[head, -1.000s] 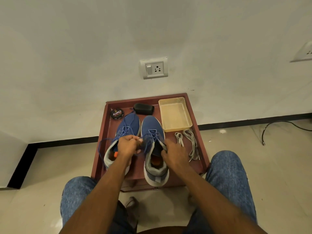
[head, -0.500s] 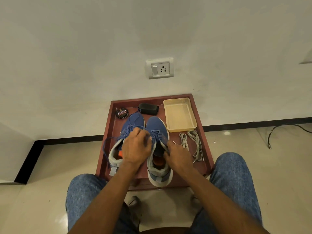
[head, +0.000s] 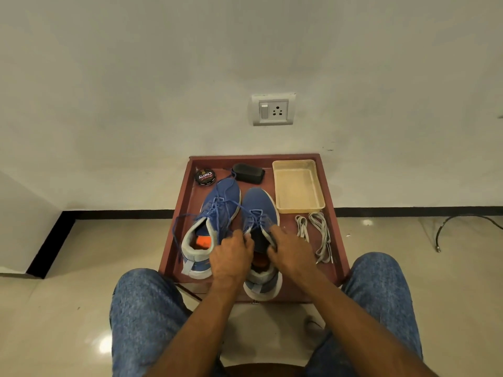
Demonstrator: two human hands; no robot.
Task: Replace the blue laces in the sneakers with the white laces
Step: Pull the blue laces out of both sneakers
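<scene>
Two knees in blue jeans (head: 141, 317) frame the near edge; both forearms reach forward and inward between them to the low reddish bench (head: 339, 257); the left hand (head: 231, 257) lies knuckles-up at the collar of the right sneaker (head: 260, 229), its fingers (head: 239, 236) curled at the top of the lacing, apparently pinching the blue lace (head: 257, 217), though the fingertips are hidden; the right hand (head: 290, 250) lies opposite, its fingers bent over the other edge of the collar and gripping it, the tongue dark between the two hands.

That sneaker lies long axis near to far, heel at the bench's near edge, toe toward the wall; its lace is still threaded; the left sneaker (head: 215, 213) sits just beside it, toe angled slightly away, an orange patch showing inside; its loosened lace (head: 177, 235) loops out over the bench's left side.

The white laces (head: 321, 235) lie in two bundles right of the sneakers, running near to far; beyond them sits a cream tray (head: 298, 186); at the far edge are a black brush (head: 249, 173) and a round polish tin (head: 205, 176); a wall socket (head: 273, 109) is above.
</scene>
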